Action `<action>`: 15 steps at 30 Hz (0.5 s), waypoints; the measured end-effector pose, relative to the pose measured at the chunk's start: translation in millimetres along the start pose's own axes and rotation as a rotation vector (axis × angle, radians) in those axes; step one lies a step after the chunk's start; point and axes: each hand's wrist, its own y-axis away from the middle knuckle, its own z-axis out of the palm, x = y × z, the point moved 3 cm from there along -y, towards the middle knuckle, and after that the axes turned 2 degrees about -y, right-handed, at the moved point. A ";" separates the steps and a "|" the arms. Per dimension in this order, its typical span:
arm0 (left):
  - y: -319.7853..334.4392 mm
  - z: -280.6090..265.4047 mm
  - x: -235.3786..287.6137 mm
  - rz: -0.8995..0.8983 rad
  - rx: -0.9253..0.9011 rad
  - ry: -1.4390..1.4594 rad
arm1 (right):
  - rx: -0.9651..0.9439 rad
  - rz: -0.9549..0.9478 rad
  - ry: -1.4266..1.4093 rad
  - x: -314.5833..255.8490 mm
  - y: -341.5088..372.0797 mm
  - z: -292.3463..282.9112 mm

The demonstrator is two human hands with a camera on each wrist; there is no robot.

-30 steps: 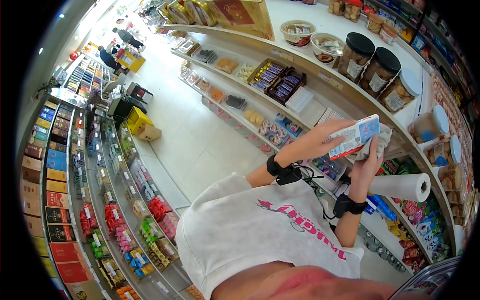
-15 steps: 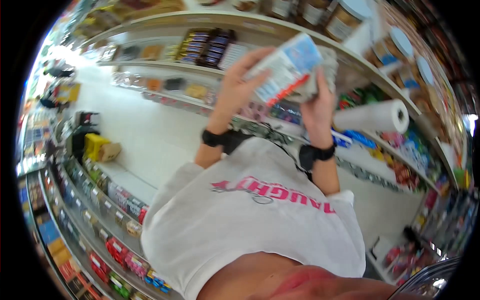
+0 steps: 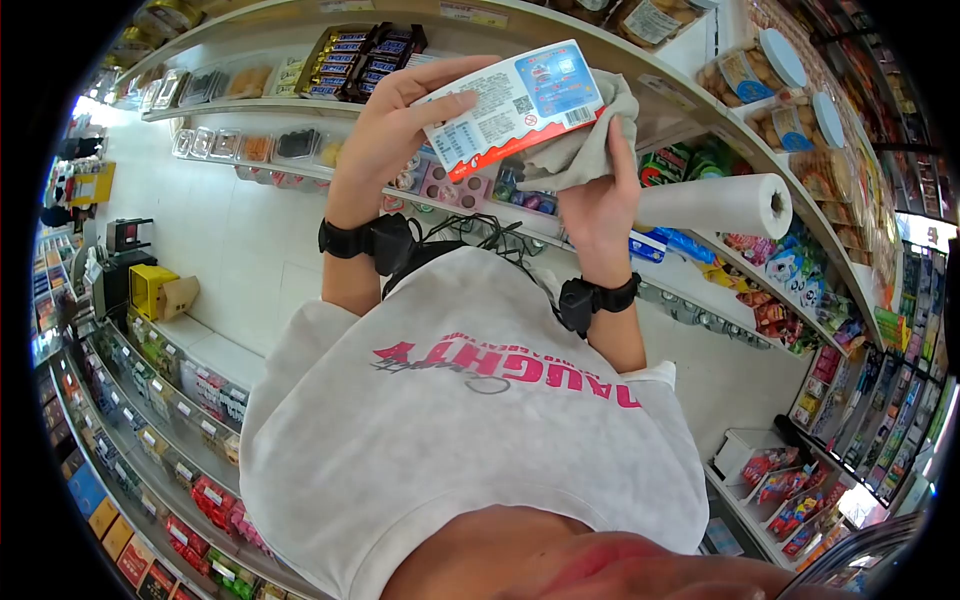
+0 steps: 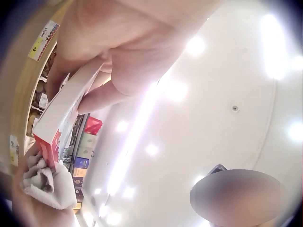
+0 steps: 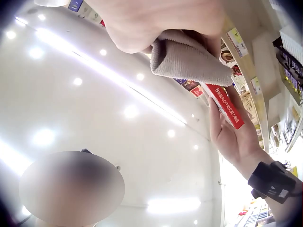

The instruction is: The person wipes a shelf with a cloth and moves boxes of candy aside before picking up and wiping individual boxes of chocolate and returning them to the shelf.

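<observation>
A flat white, blue and red box [image 3: 515,105] is tilted in front of the shelves. My left hand [image 3: 385,135] grips its left end, thumb on the printed face; in the left wrist view fingers and thumb pinch the box [image 4: 71,99] from both sides. A crumpled grey cloth [image 3: 575,160] lies in my right hand [image 3: 602,205], against the box's right end, with the thumb up along it. The right wrist view shows the folded cloth [image 5: 189,59] in the right hand [image 5: 161,19], touching the red edge of the box [image 5: 229,109].
Behind the hands run curved shelves [image 3: 300,105] with chocolate bars and packed sweets. A white roll [image 3: 715,205] sticks out right of the right hand, and lidded jars [image 3: 750,75] stand at the upper right. A yellow bin [image 3: 150,290] is on the floor at left.
The head view has turned, so hands, box and shelves now appear farther left. The box face is turned more toward the head camera. Both hands keep their hold on box and cloth.
</observation>
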 end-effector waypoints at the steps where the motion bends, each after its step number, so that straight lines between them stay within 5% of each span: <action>1: -0.7 0.6 1.5 0.005 -0.011 0.002 | -0.012 -0.003 -0.010 -0.7 1.0 0.8; 15: -3.5 -0.4 11.1 0.014 -0.103 -0.004 | -0.050 -0.003 -0.005 -6.5 5.2 2.2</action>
